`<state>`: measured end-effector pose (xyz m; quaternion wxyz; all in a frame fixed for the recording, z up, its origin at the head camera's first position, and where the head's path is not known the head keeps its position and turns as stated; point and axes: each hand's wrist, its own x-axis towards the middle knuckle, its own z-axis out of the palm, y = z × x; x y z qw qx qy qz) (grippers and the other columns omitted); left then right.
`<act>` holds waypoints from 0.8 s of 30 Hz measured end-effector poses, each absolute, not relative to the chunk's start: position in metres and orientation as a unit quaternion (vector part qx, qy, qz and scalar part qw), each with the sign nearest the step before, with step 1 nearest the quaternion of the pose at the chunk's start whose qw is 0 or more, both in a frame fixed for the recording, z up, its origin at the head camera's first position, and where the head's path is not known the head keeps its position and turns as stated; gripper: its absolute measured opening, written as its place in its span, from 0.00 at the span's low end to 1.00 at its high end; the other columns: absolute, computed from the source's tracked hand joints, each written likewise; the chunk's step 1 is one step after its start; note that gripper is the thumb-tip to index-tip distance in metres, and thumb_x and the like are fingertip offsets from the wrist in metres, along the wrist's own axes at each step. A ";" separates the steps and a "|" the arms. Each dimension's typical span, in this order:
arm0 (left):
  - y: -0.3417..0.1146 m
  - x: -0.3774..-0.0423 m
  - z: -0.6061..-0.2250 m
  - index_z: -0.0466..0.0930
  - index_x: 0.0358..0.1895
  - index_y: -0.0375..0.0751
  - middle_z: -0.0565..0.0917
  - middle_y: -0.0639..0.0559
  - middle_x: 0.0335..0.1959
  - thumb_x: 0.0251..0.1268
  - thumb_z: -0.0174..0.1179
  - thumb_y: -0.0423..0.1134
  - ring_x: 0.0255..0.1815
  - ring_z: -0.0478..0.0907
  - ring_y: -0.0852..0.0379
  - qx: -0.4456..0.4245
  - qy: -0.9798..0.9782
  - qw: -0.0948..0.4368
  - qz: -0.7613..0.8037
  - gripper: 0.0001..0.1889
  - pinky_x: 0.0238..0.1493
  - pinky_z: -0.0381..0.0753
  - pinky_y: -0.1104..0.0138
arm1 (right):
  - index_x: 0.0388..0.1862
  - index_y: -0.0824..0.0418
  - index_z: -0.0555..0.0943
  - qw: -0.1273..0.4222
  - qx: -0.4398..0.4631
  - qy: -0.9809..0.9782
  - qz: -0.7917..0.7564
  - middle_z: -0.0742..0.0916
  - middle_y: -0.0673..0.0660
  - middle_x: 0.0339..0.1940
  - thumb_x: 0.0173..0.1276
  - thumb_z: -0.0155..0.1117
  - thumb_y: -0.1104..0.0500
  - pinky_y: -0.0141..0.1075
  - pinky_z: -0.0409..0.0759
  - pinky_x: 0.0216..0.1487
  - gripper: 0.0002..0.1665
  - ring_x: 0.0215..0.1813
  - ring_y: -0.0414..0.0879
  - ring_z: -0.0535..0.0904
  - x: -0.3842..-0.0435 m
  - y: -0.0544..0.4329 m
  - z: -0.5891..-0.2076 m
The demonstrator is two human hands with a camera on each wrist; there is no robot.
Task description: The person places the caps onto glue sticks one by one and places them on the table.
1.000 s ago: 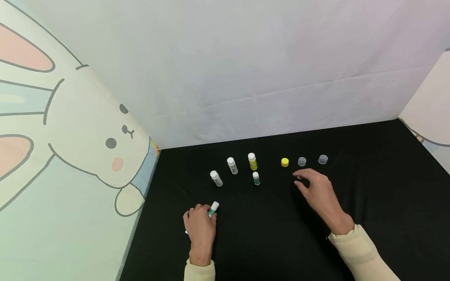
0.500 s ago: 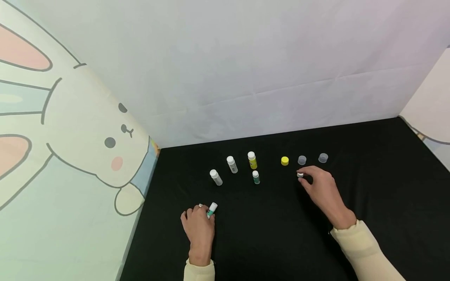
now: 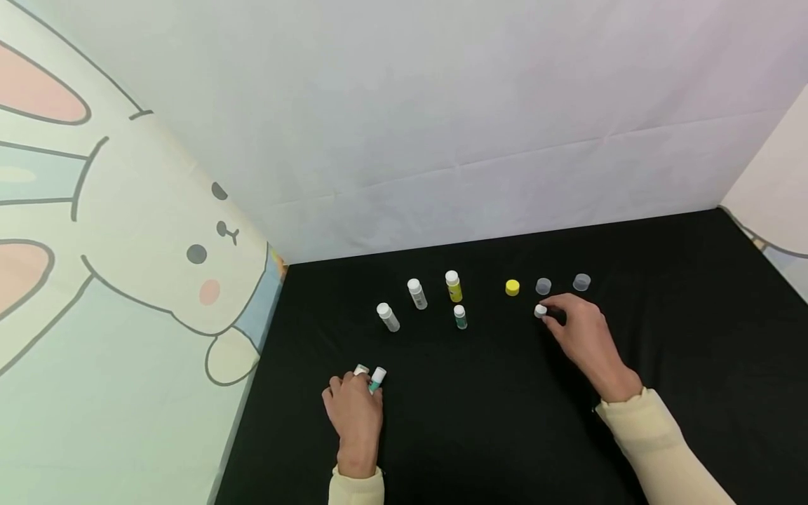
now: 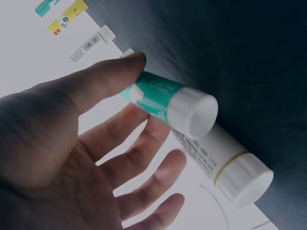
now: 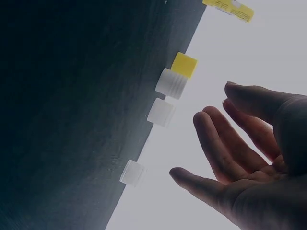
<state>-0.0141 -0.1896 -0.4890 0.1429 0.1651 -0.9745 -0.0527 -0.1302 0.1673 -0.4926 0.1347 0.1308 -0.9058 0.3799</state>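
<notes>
My left hand (image 3: 353,414) pinches a green-labelled glue stick (image 4: 163,98) between thumb and fingers, its white end facing away from the palm. Close behind it is a white glue stick (image 4: 216,158) with printed text; whether my fingers touch that one I cannot tell. My right hand (image 3: 582,337) is by a small white cap (image 3: 540,311) on the black table. In the right wrist view its fingers are spread and apart from the white cap (image 5: 171,84). A yellow cap (image 3: 513,287) and two translucent caps, one (image 3: 543,286) nearer and one (image 3: 581,282) further right, stand beyond.
Two white sticks, one (image 3: 388,318) nearer and one (image 3: 417,294) further back, stand left of a yellow stick (image 3: 454,286) and a short green one (image 3: 460,317). The black tabletop (image 3: 480,421) ends at a pale wall cloth (image 3: 442,140).
My right hand has shifted slightly right and away, leaving the white cap more exposed at its fingertips. My left hand has slid slightly left with the green glue stick, and the white stick's end shows more.
</notes>
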 end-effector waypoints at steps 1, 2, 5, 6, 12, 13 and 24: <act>-0.190 -0.014 -0.490 0.87 0.26 0.40 0.79 0.45 0.24 0.47 0.81 0.31 0.32 0.71 0.43 0.167 -0.974 0.144 -0.048 0.09 0.40 0.73 0.49 | 0.49 0.70 0.88 0.134 0.130 -0.906 0.379 0.89 0.69 0.47 0.61 0.74 0.76 0.59 0.83 0.44 0.16 0.44 0.62 0.86 -0.131 0.168 -0.493; -0.190 -0.014 -0.490 0.87 0.25 0.40 0.79 0.45 0.24 0.46 0.82 0.31 0.32 0.71 0.43 0.169 -0.974 0.146 -0.043 0.09 0.39 0.72 0.50 | 0.49 0.70 0.88 0.134 0.130 -0.907 0.378 0.89 0.69 0.47 0.61 0.74 0.76 0.59 0.83 0.44 0.16 0.44 0.62 0.86 -0.132 0.168 -0.494; -0.190 -0.014 -0.490 0.87 0.24 0.39 0.78 0.45 0.23 0.44 0.83 0.31 0.31 0.69 0.44 0.174 -0.973 0.151 -0.033 0.10 0.37 0.70 0.52 | 0.49 0.71 0.87 0.129 0.128 -0.908 0.377 0.88 0.69 0.47 0.62 0.74 0.75 0.59 0.83 0.44 0.16 0.44 0.61 0.85 -0.133 0.169 -0.496; -0.189 -0.014 -0.491 0.87 0.24 0.39 0.78 0.45 0.23 0.44 0.83 0.31 0.31 0.69 0.44 0.175 -0.972 0.152 -0.031 0.11 0.36 0.70 0.52 | 0.49 0.71 0.87 0.126 0.127 -0.909 0.377 0.88 0.69 0.47 0.61 0.74 0.75 0.59 0.83 0.44 0.16 0.43 0.61 0.85 -0.134 0.170 -0.497; -0.189 -0.013 -0.491 0.85 0.21 0.40 0.76 0.46 0.22 0.43 0.82 0.30 0.30 0.68 0.44 0.179 -0.970 0.163 -0.030 0.11 0.35 0.69 0.53 | 0.50 0.71 0.87 0.114 0.126 -0.911 0.375 0.88 0.69 0.47 0.62 0.74 0.75 0.59 0.83 0.44 0.16 0.43 0.61 0.84 -0.139 0.170 -0.499; -0.190 -0.013 -0.491 0.85 0.21 0.40 0.76 0.46 0.22 0.43 0.82 0.30 0.30 0.68 0.44 0.179 -0.969 0.165 -0.030 0.11 0.35 0.68 0.53 | 0.50 0.71 0.87 0.113 0.127 -0.911 0.375 0.88 0.69 0.48 0.62 0.74 0.75 0.59 0.83 0.44 0.16 0.43 0.61 0.84 -0.140 0.170 -0.499; -0.188 -0.014 -0.495 0.85 0.21 0.41 0.76 0.46 0.23 0.41 0.81 0.29 0.31 0.68 0.44 0.183 -0.970 0.162 -0.012 0.12 0.36 0.70 0.53 | 0.52 0.73 0.86 0.064 0.135 -0.919 0.366 0.87 0.73 0.53 0.65 0.72 0.75 0.63 0.82 0.50 0.16 0.51 0.66 0.85 -0.149 0.168 -0.497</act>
